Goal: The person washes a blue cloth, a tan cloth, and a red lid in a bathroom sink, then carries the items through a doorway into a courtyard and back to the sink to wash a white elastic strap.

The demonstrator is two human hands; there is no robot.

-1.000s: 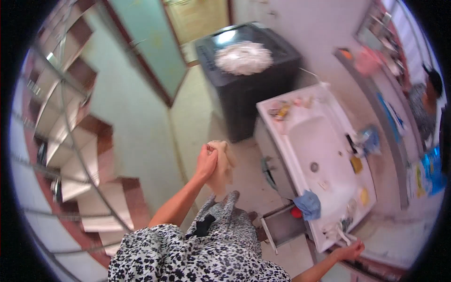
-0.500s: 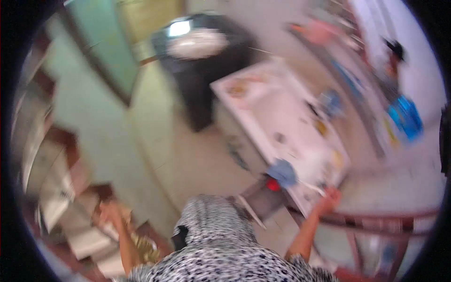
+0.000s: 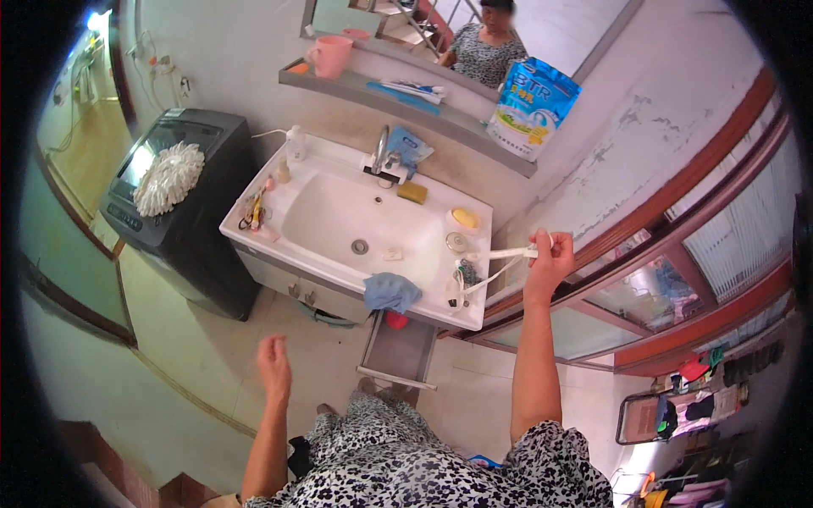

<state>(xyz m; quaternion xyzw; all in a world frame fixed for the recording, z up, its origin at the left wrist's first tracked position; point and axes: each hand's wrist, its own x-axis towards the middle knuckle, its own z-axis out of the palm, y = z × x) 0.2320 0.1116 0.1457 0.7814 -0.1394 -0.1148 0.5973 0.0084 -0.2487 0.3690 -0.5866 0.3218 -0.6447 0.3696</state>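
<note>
My right hand point(image 3: 549, 258) is closed on a white cord point(image 3: 506, 254), held up beyond the right end of the sink counter. Part of the cord loops back down to the counter's near right corner, beside a small dark green tangled item point(image 3: 466, 274). My left hand point(image 3: 273, 364) hangs in the air left of the open drawer point(image 3: 398, 351), touching nothing; its fingers look loosely extended. Between the hands stands the white sink point(image 3: 322, 212), with a blue cloth point(image 3: 392, 292) draped over its front edge above the drawer.
On the counter are a faucet point(image 3: 380, 152), a brown soap bar point(image 3: 412, 193) and a yellow soap point(image 3: 464, 218). A shelf above bears a pink mug point(image 3: 330, 57) and a blue pouch point(image 3: 535, 106). At left, a dark washing machine point(image 3: 216, 212) carries a white mop head point(image 3: 171, 179).
My view has swung right and steadied, so the sink now lies across the middle. My right hand still has the white cord. My left hand now shows nearer the sink.
</note>
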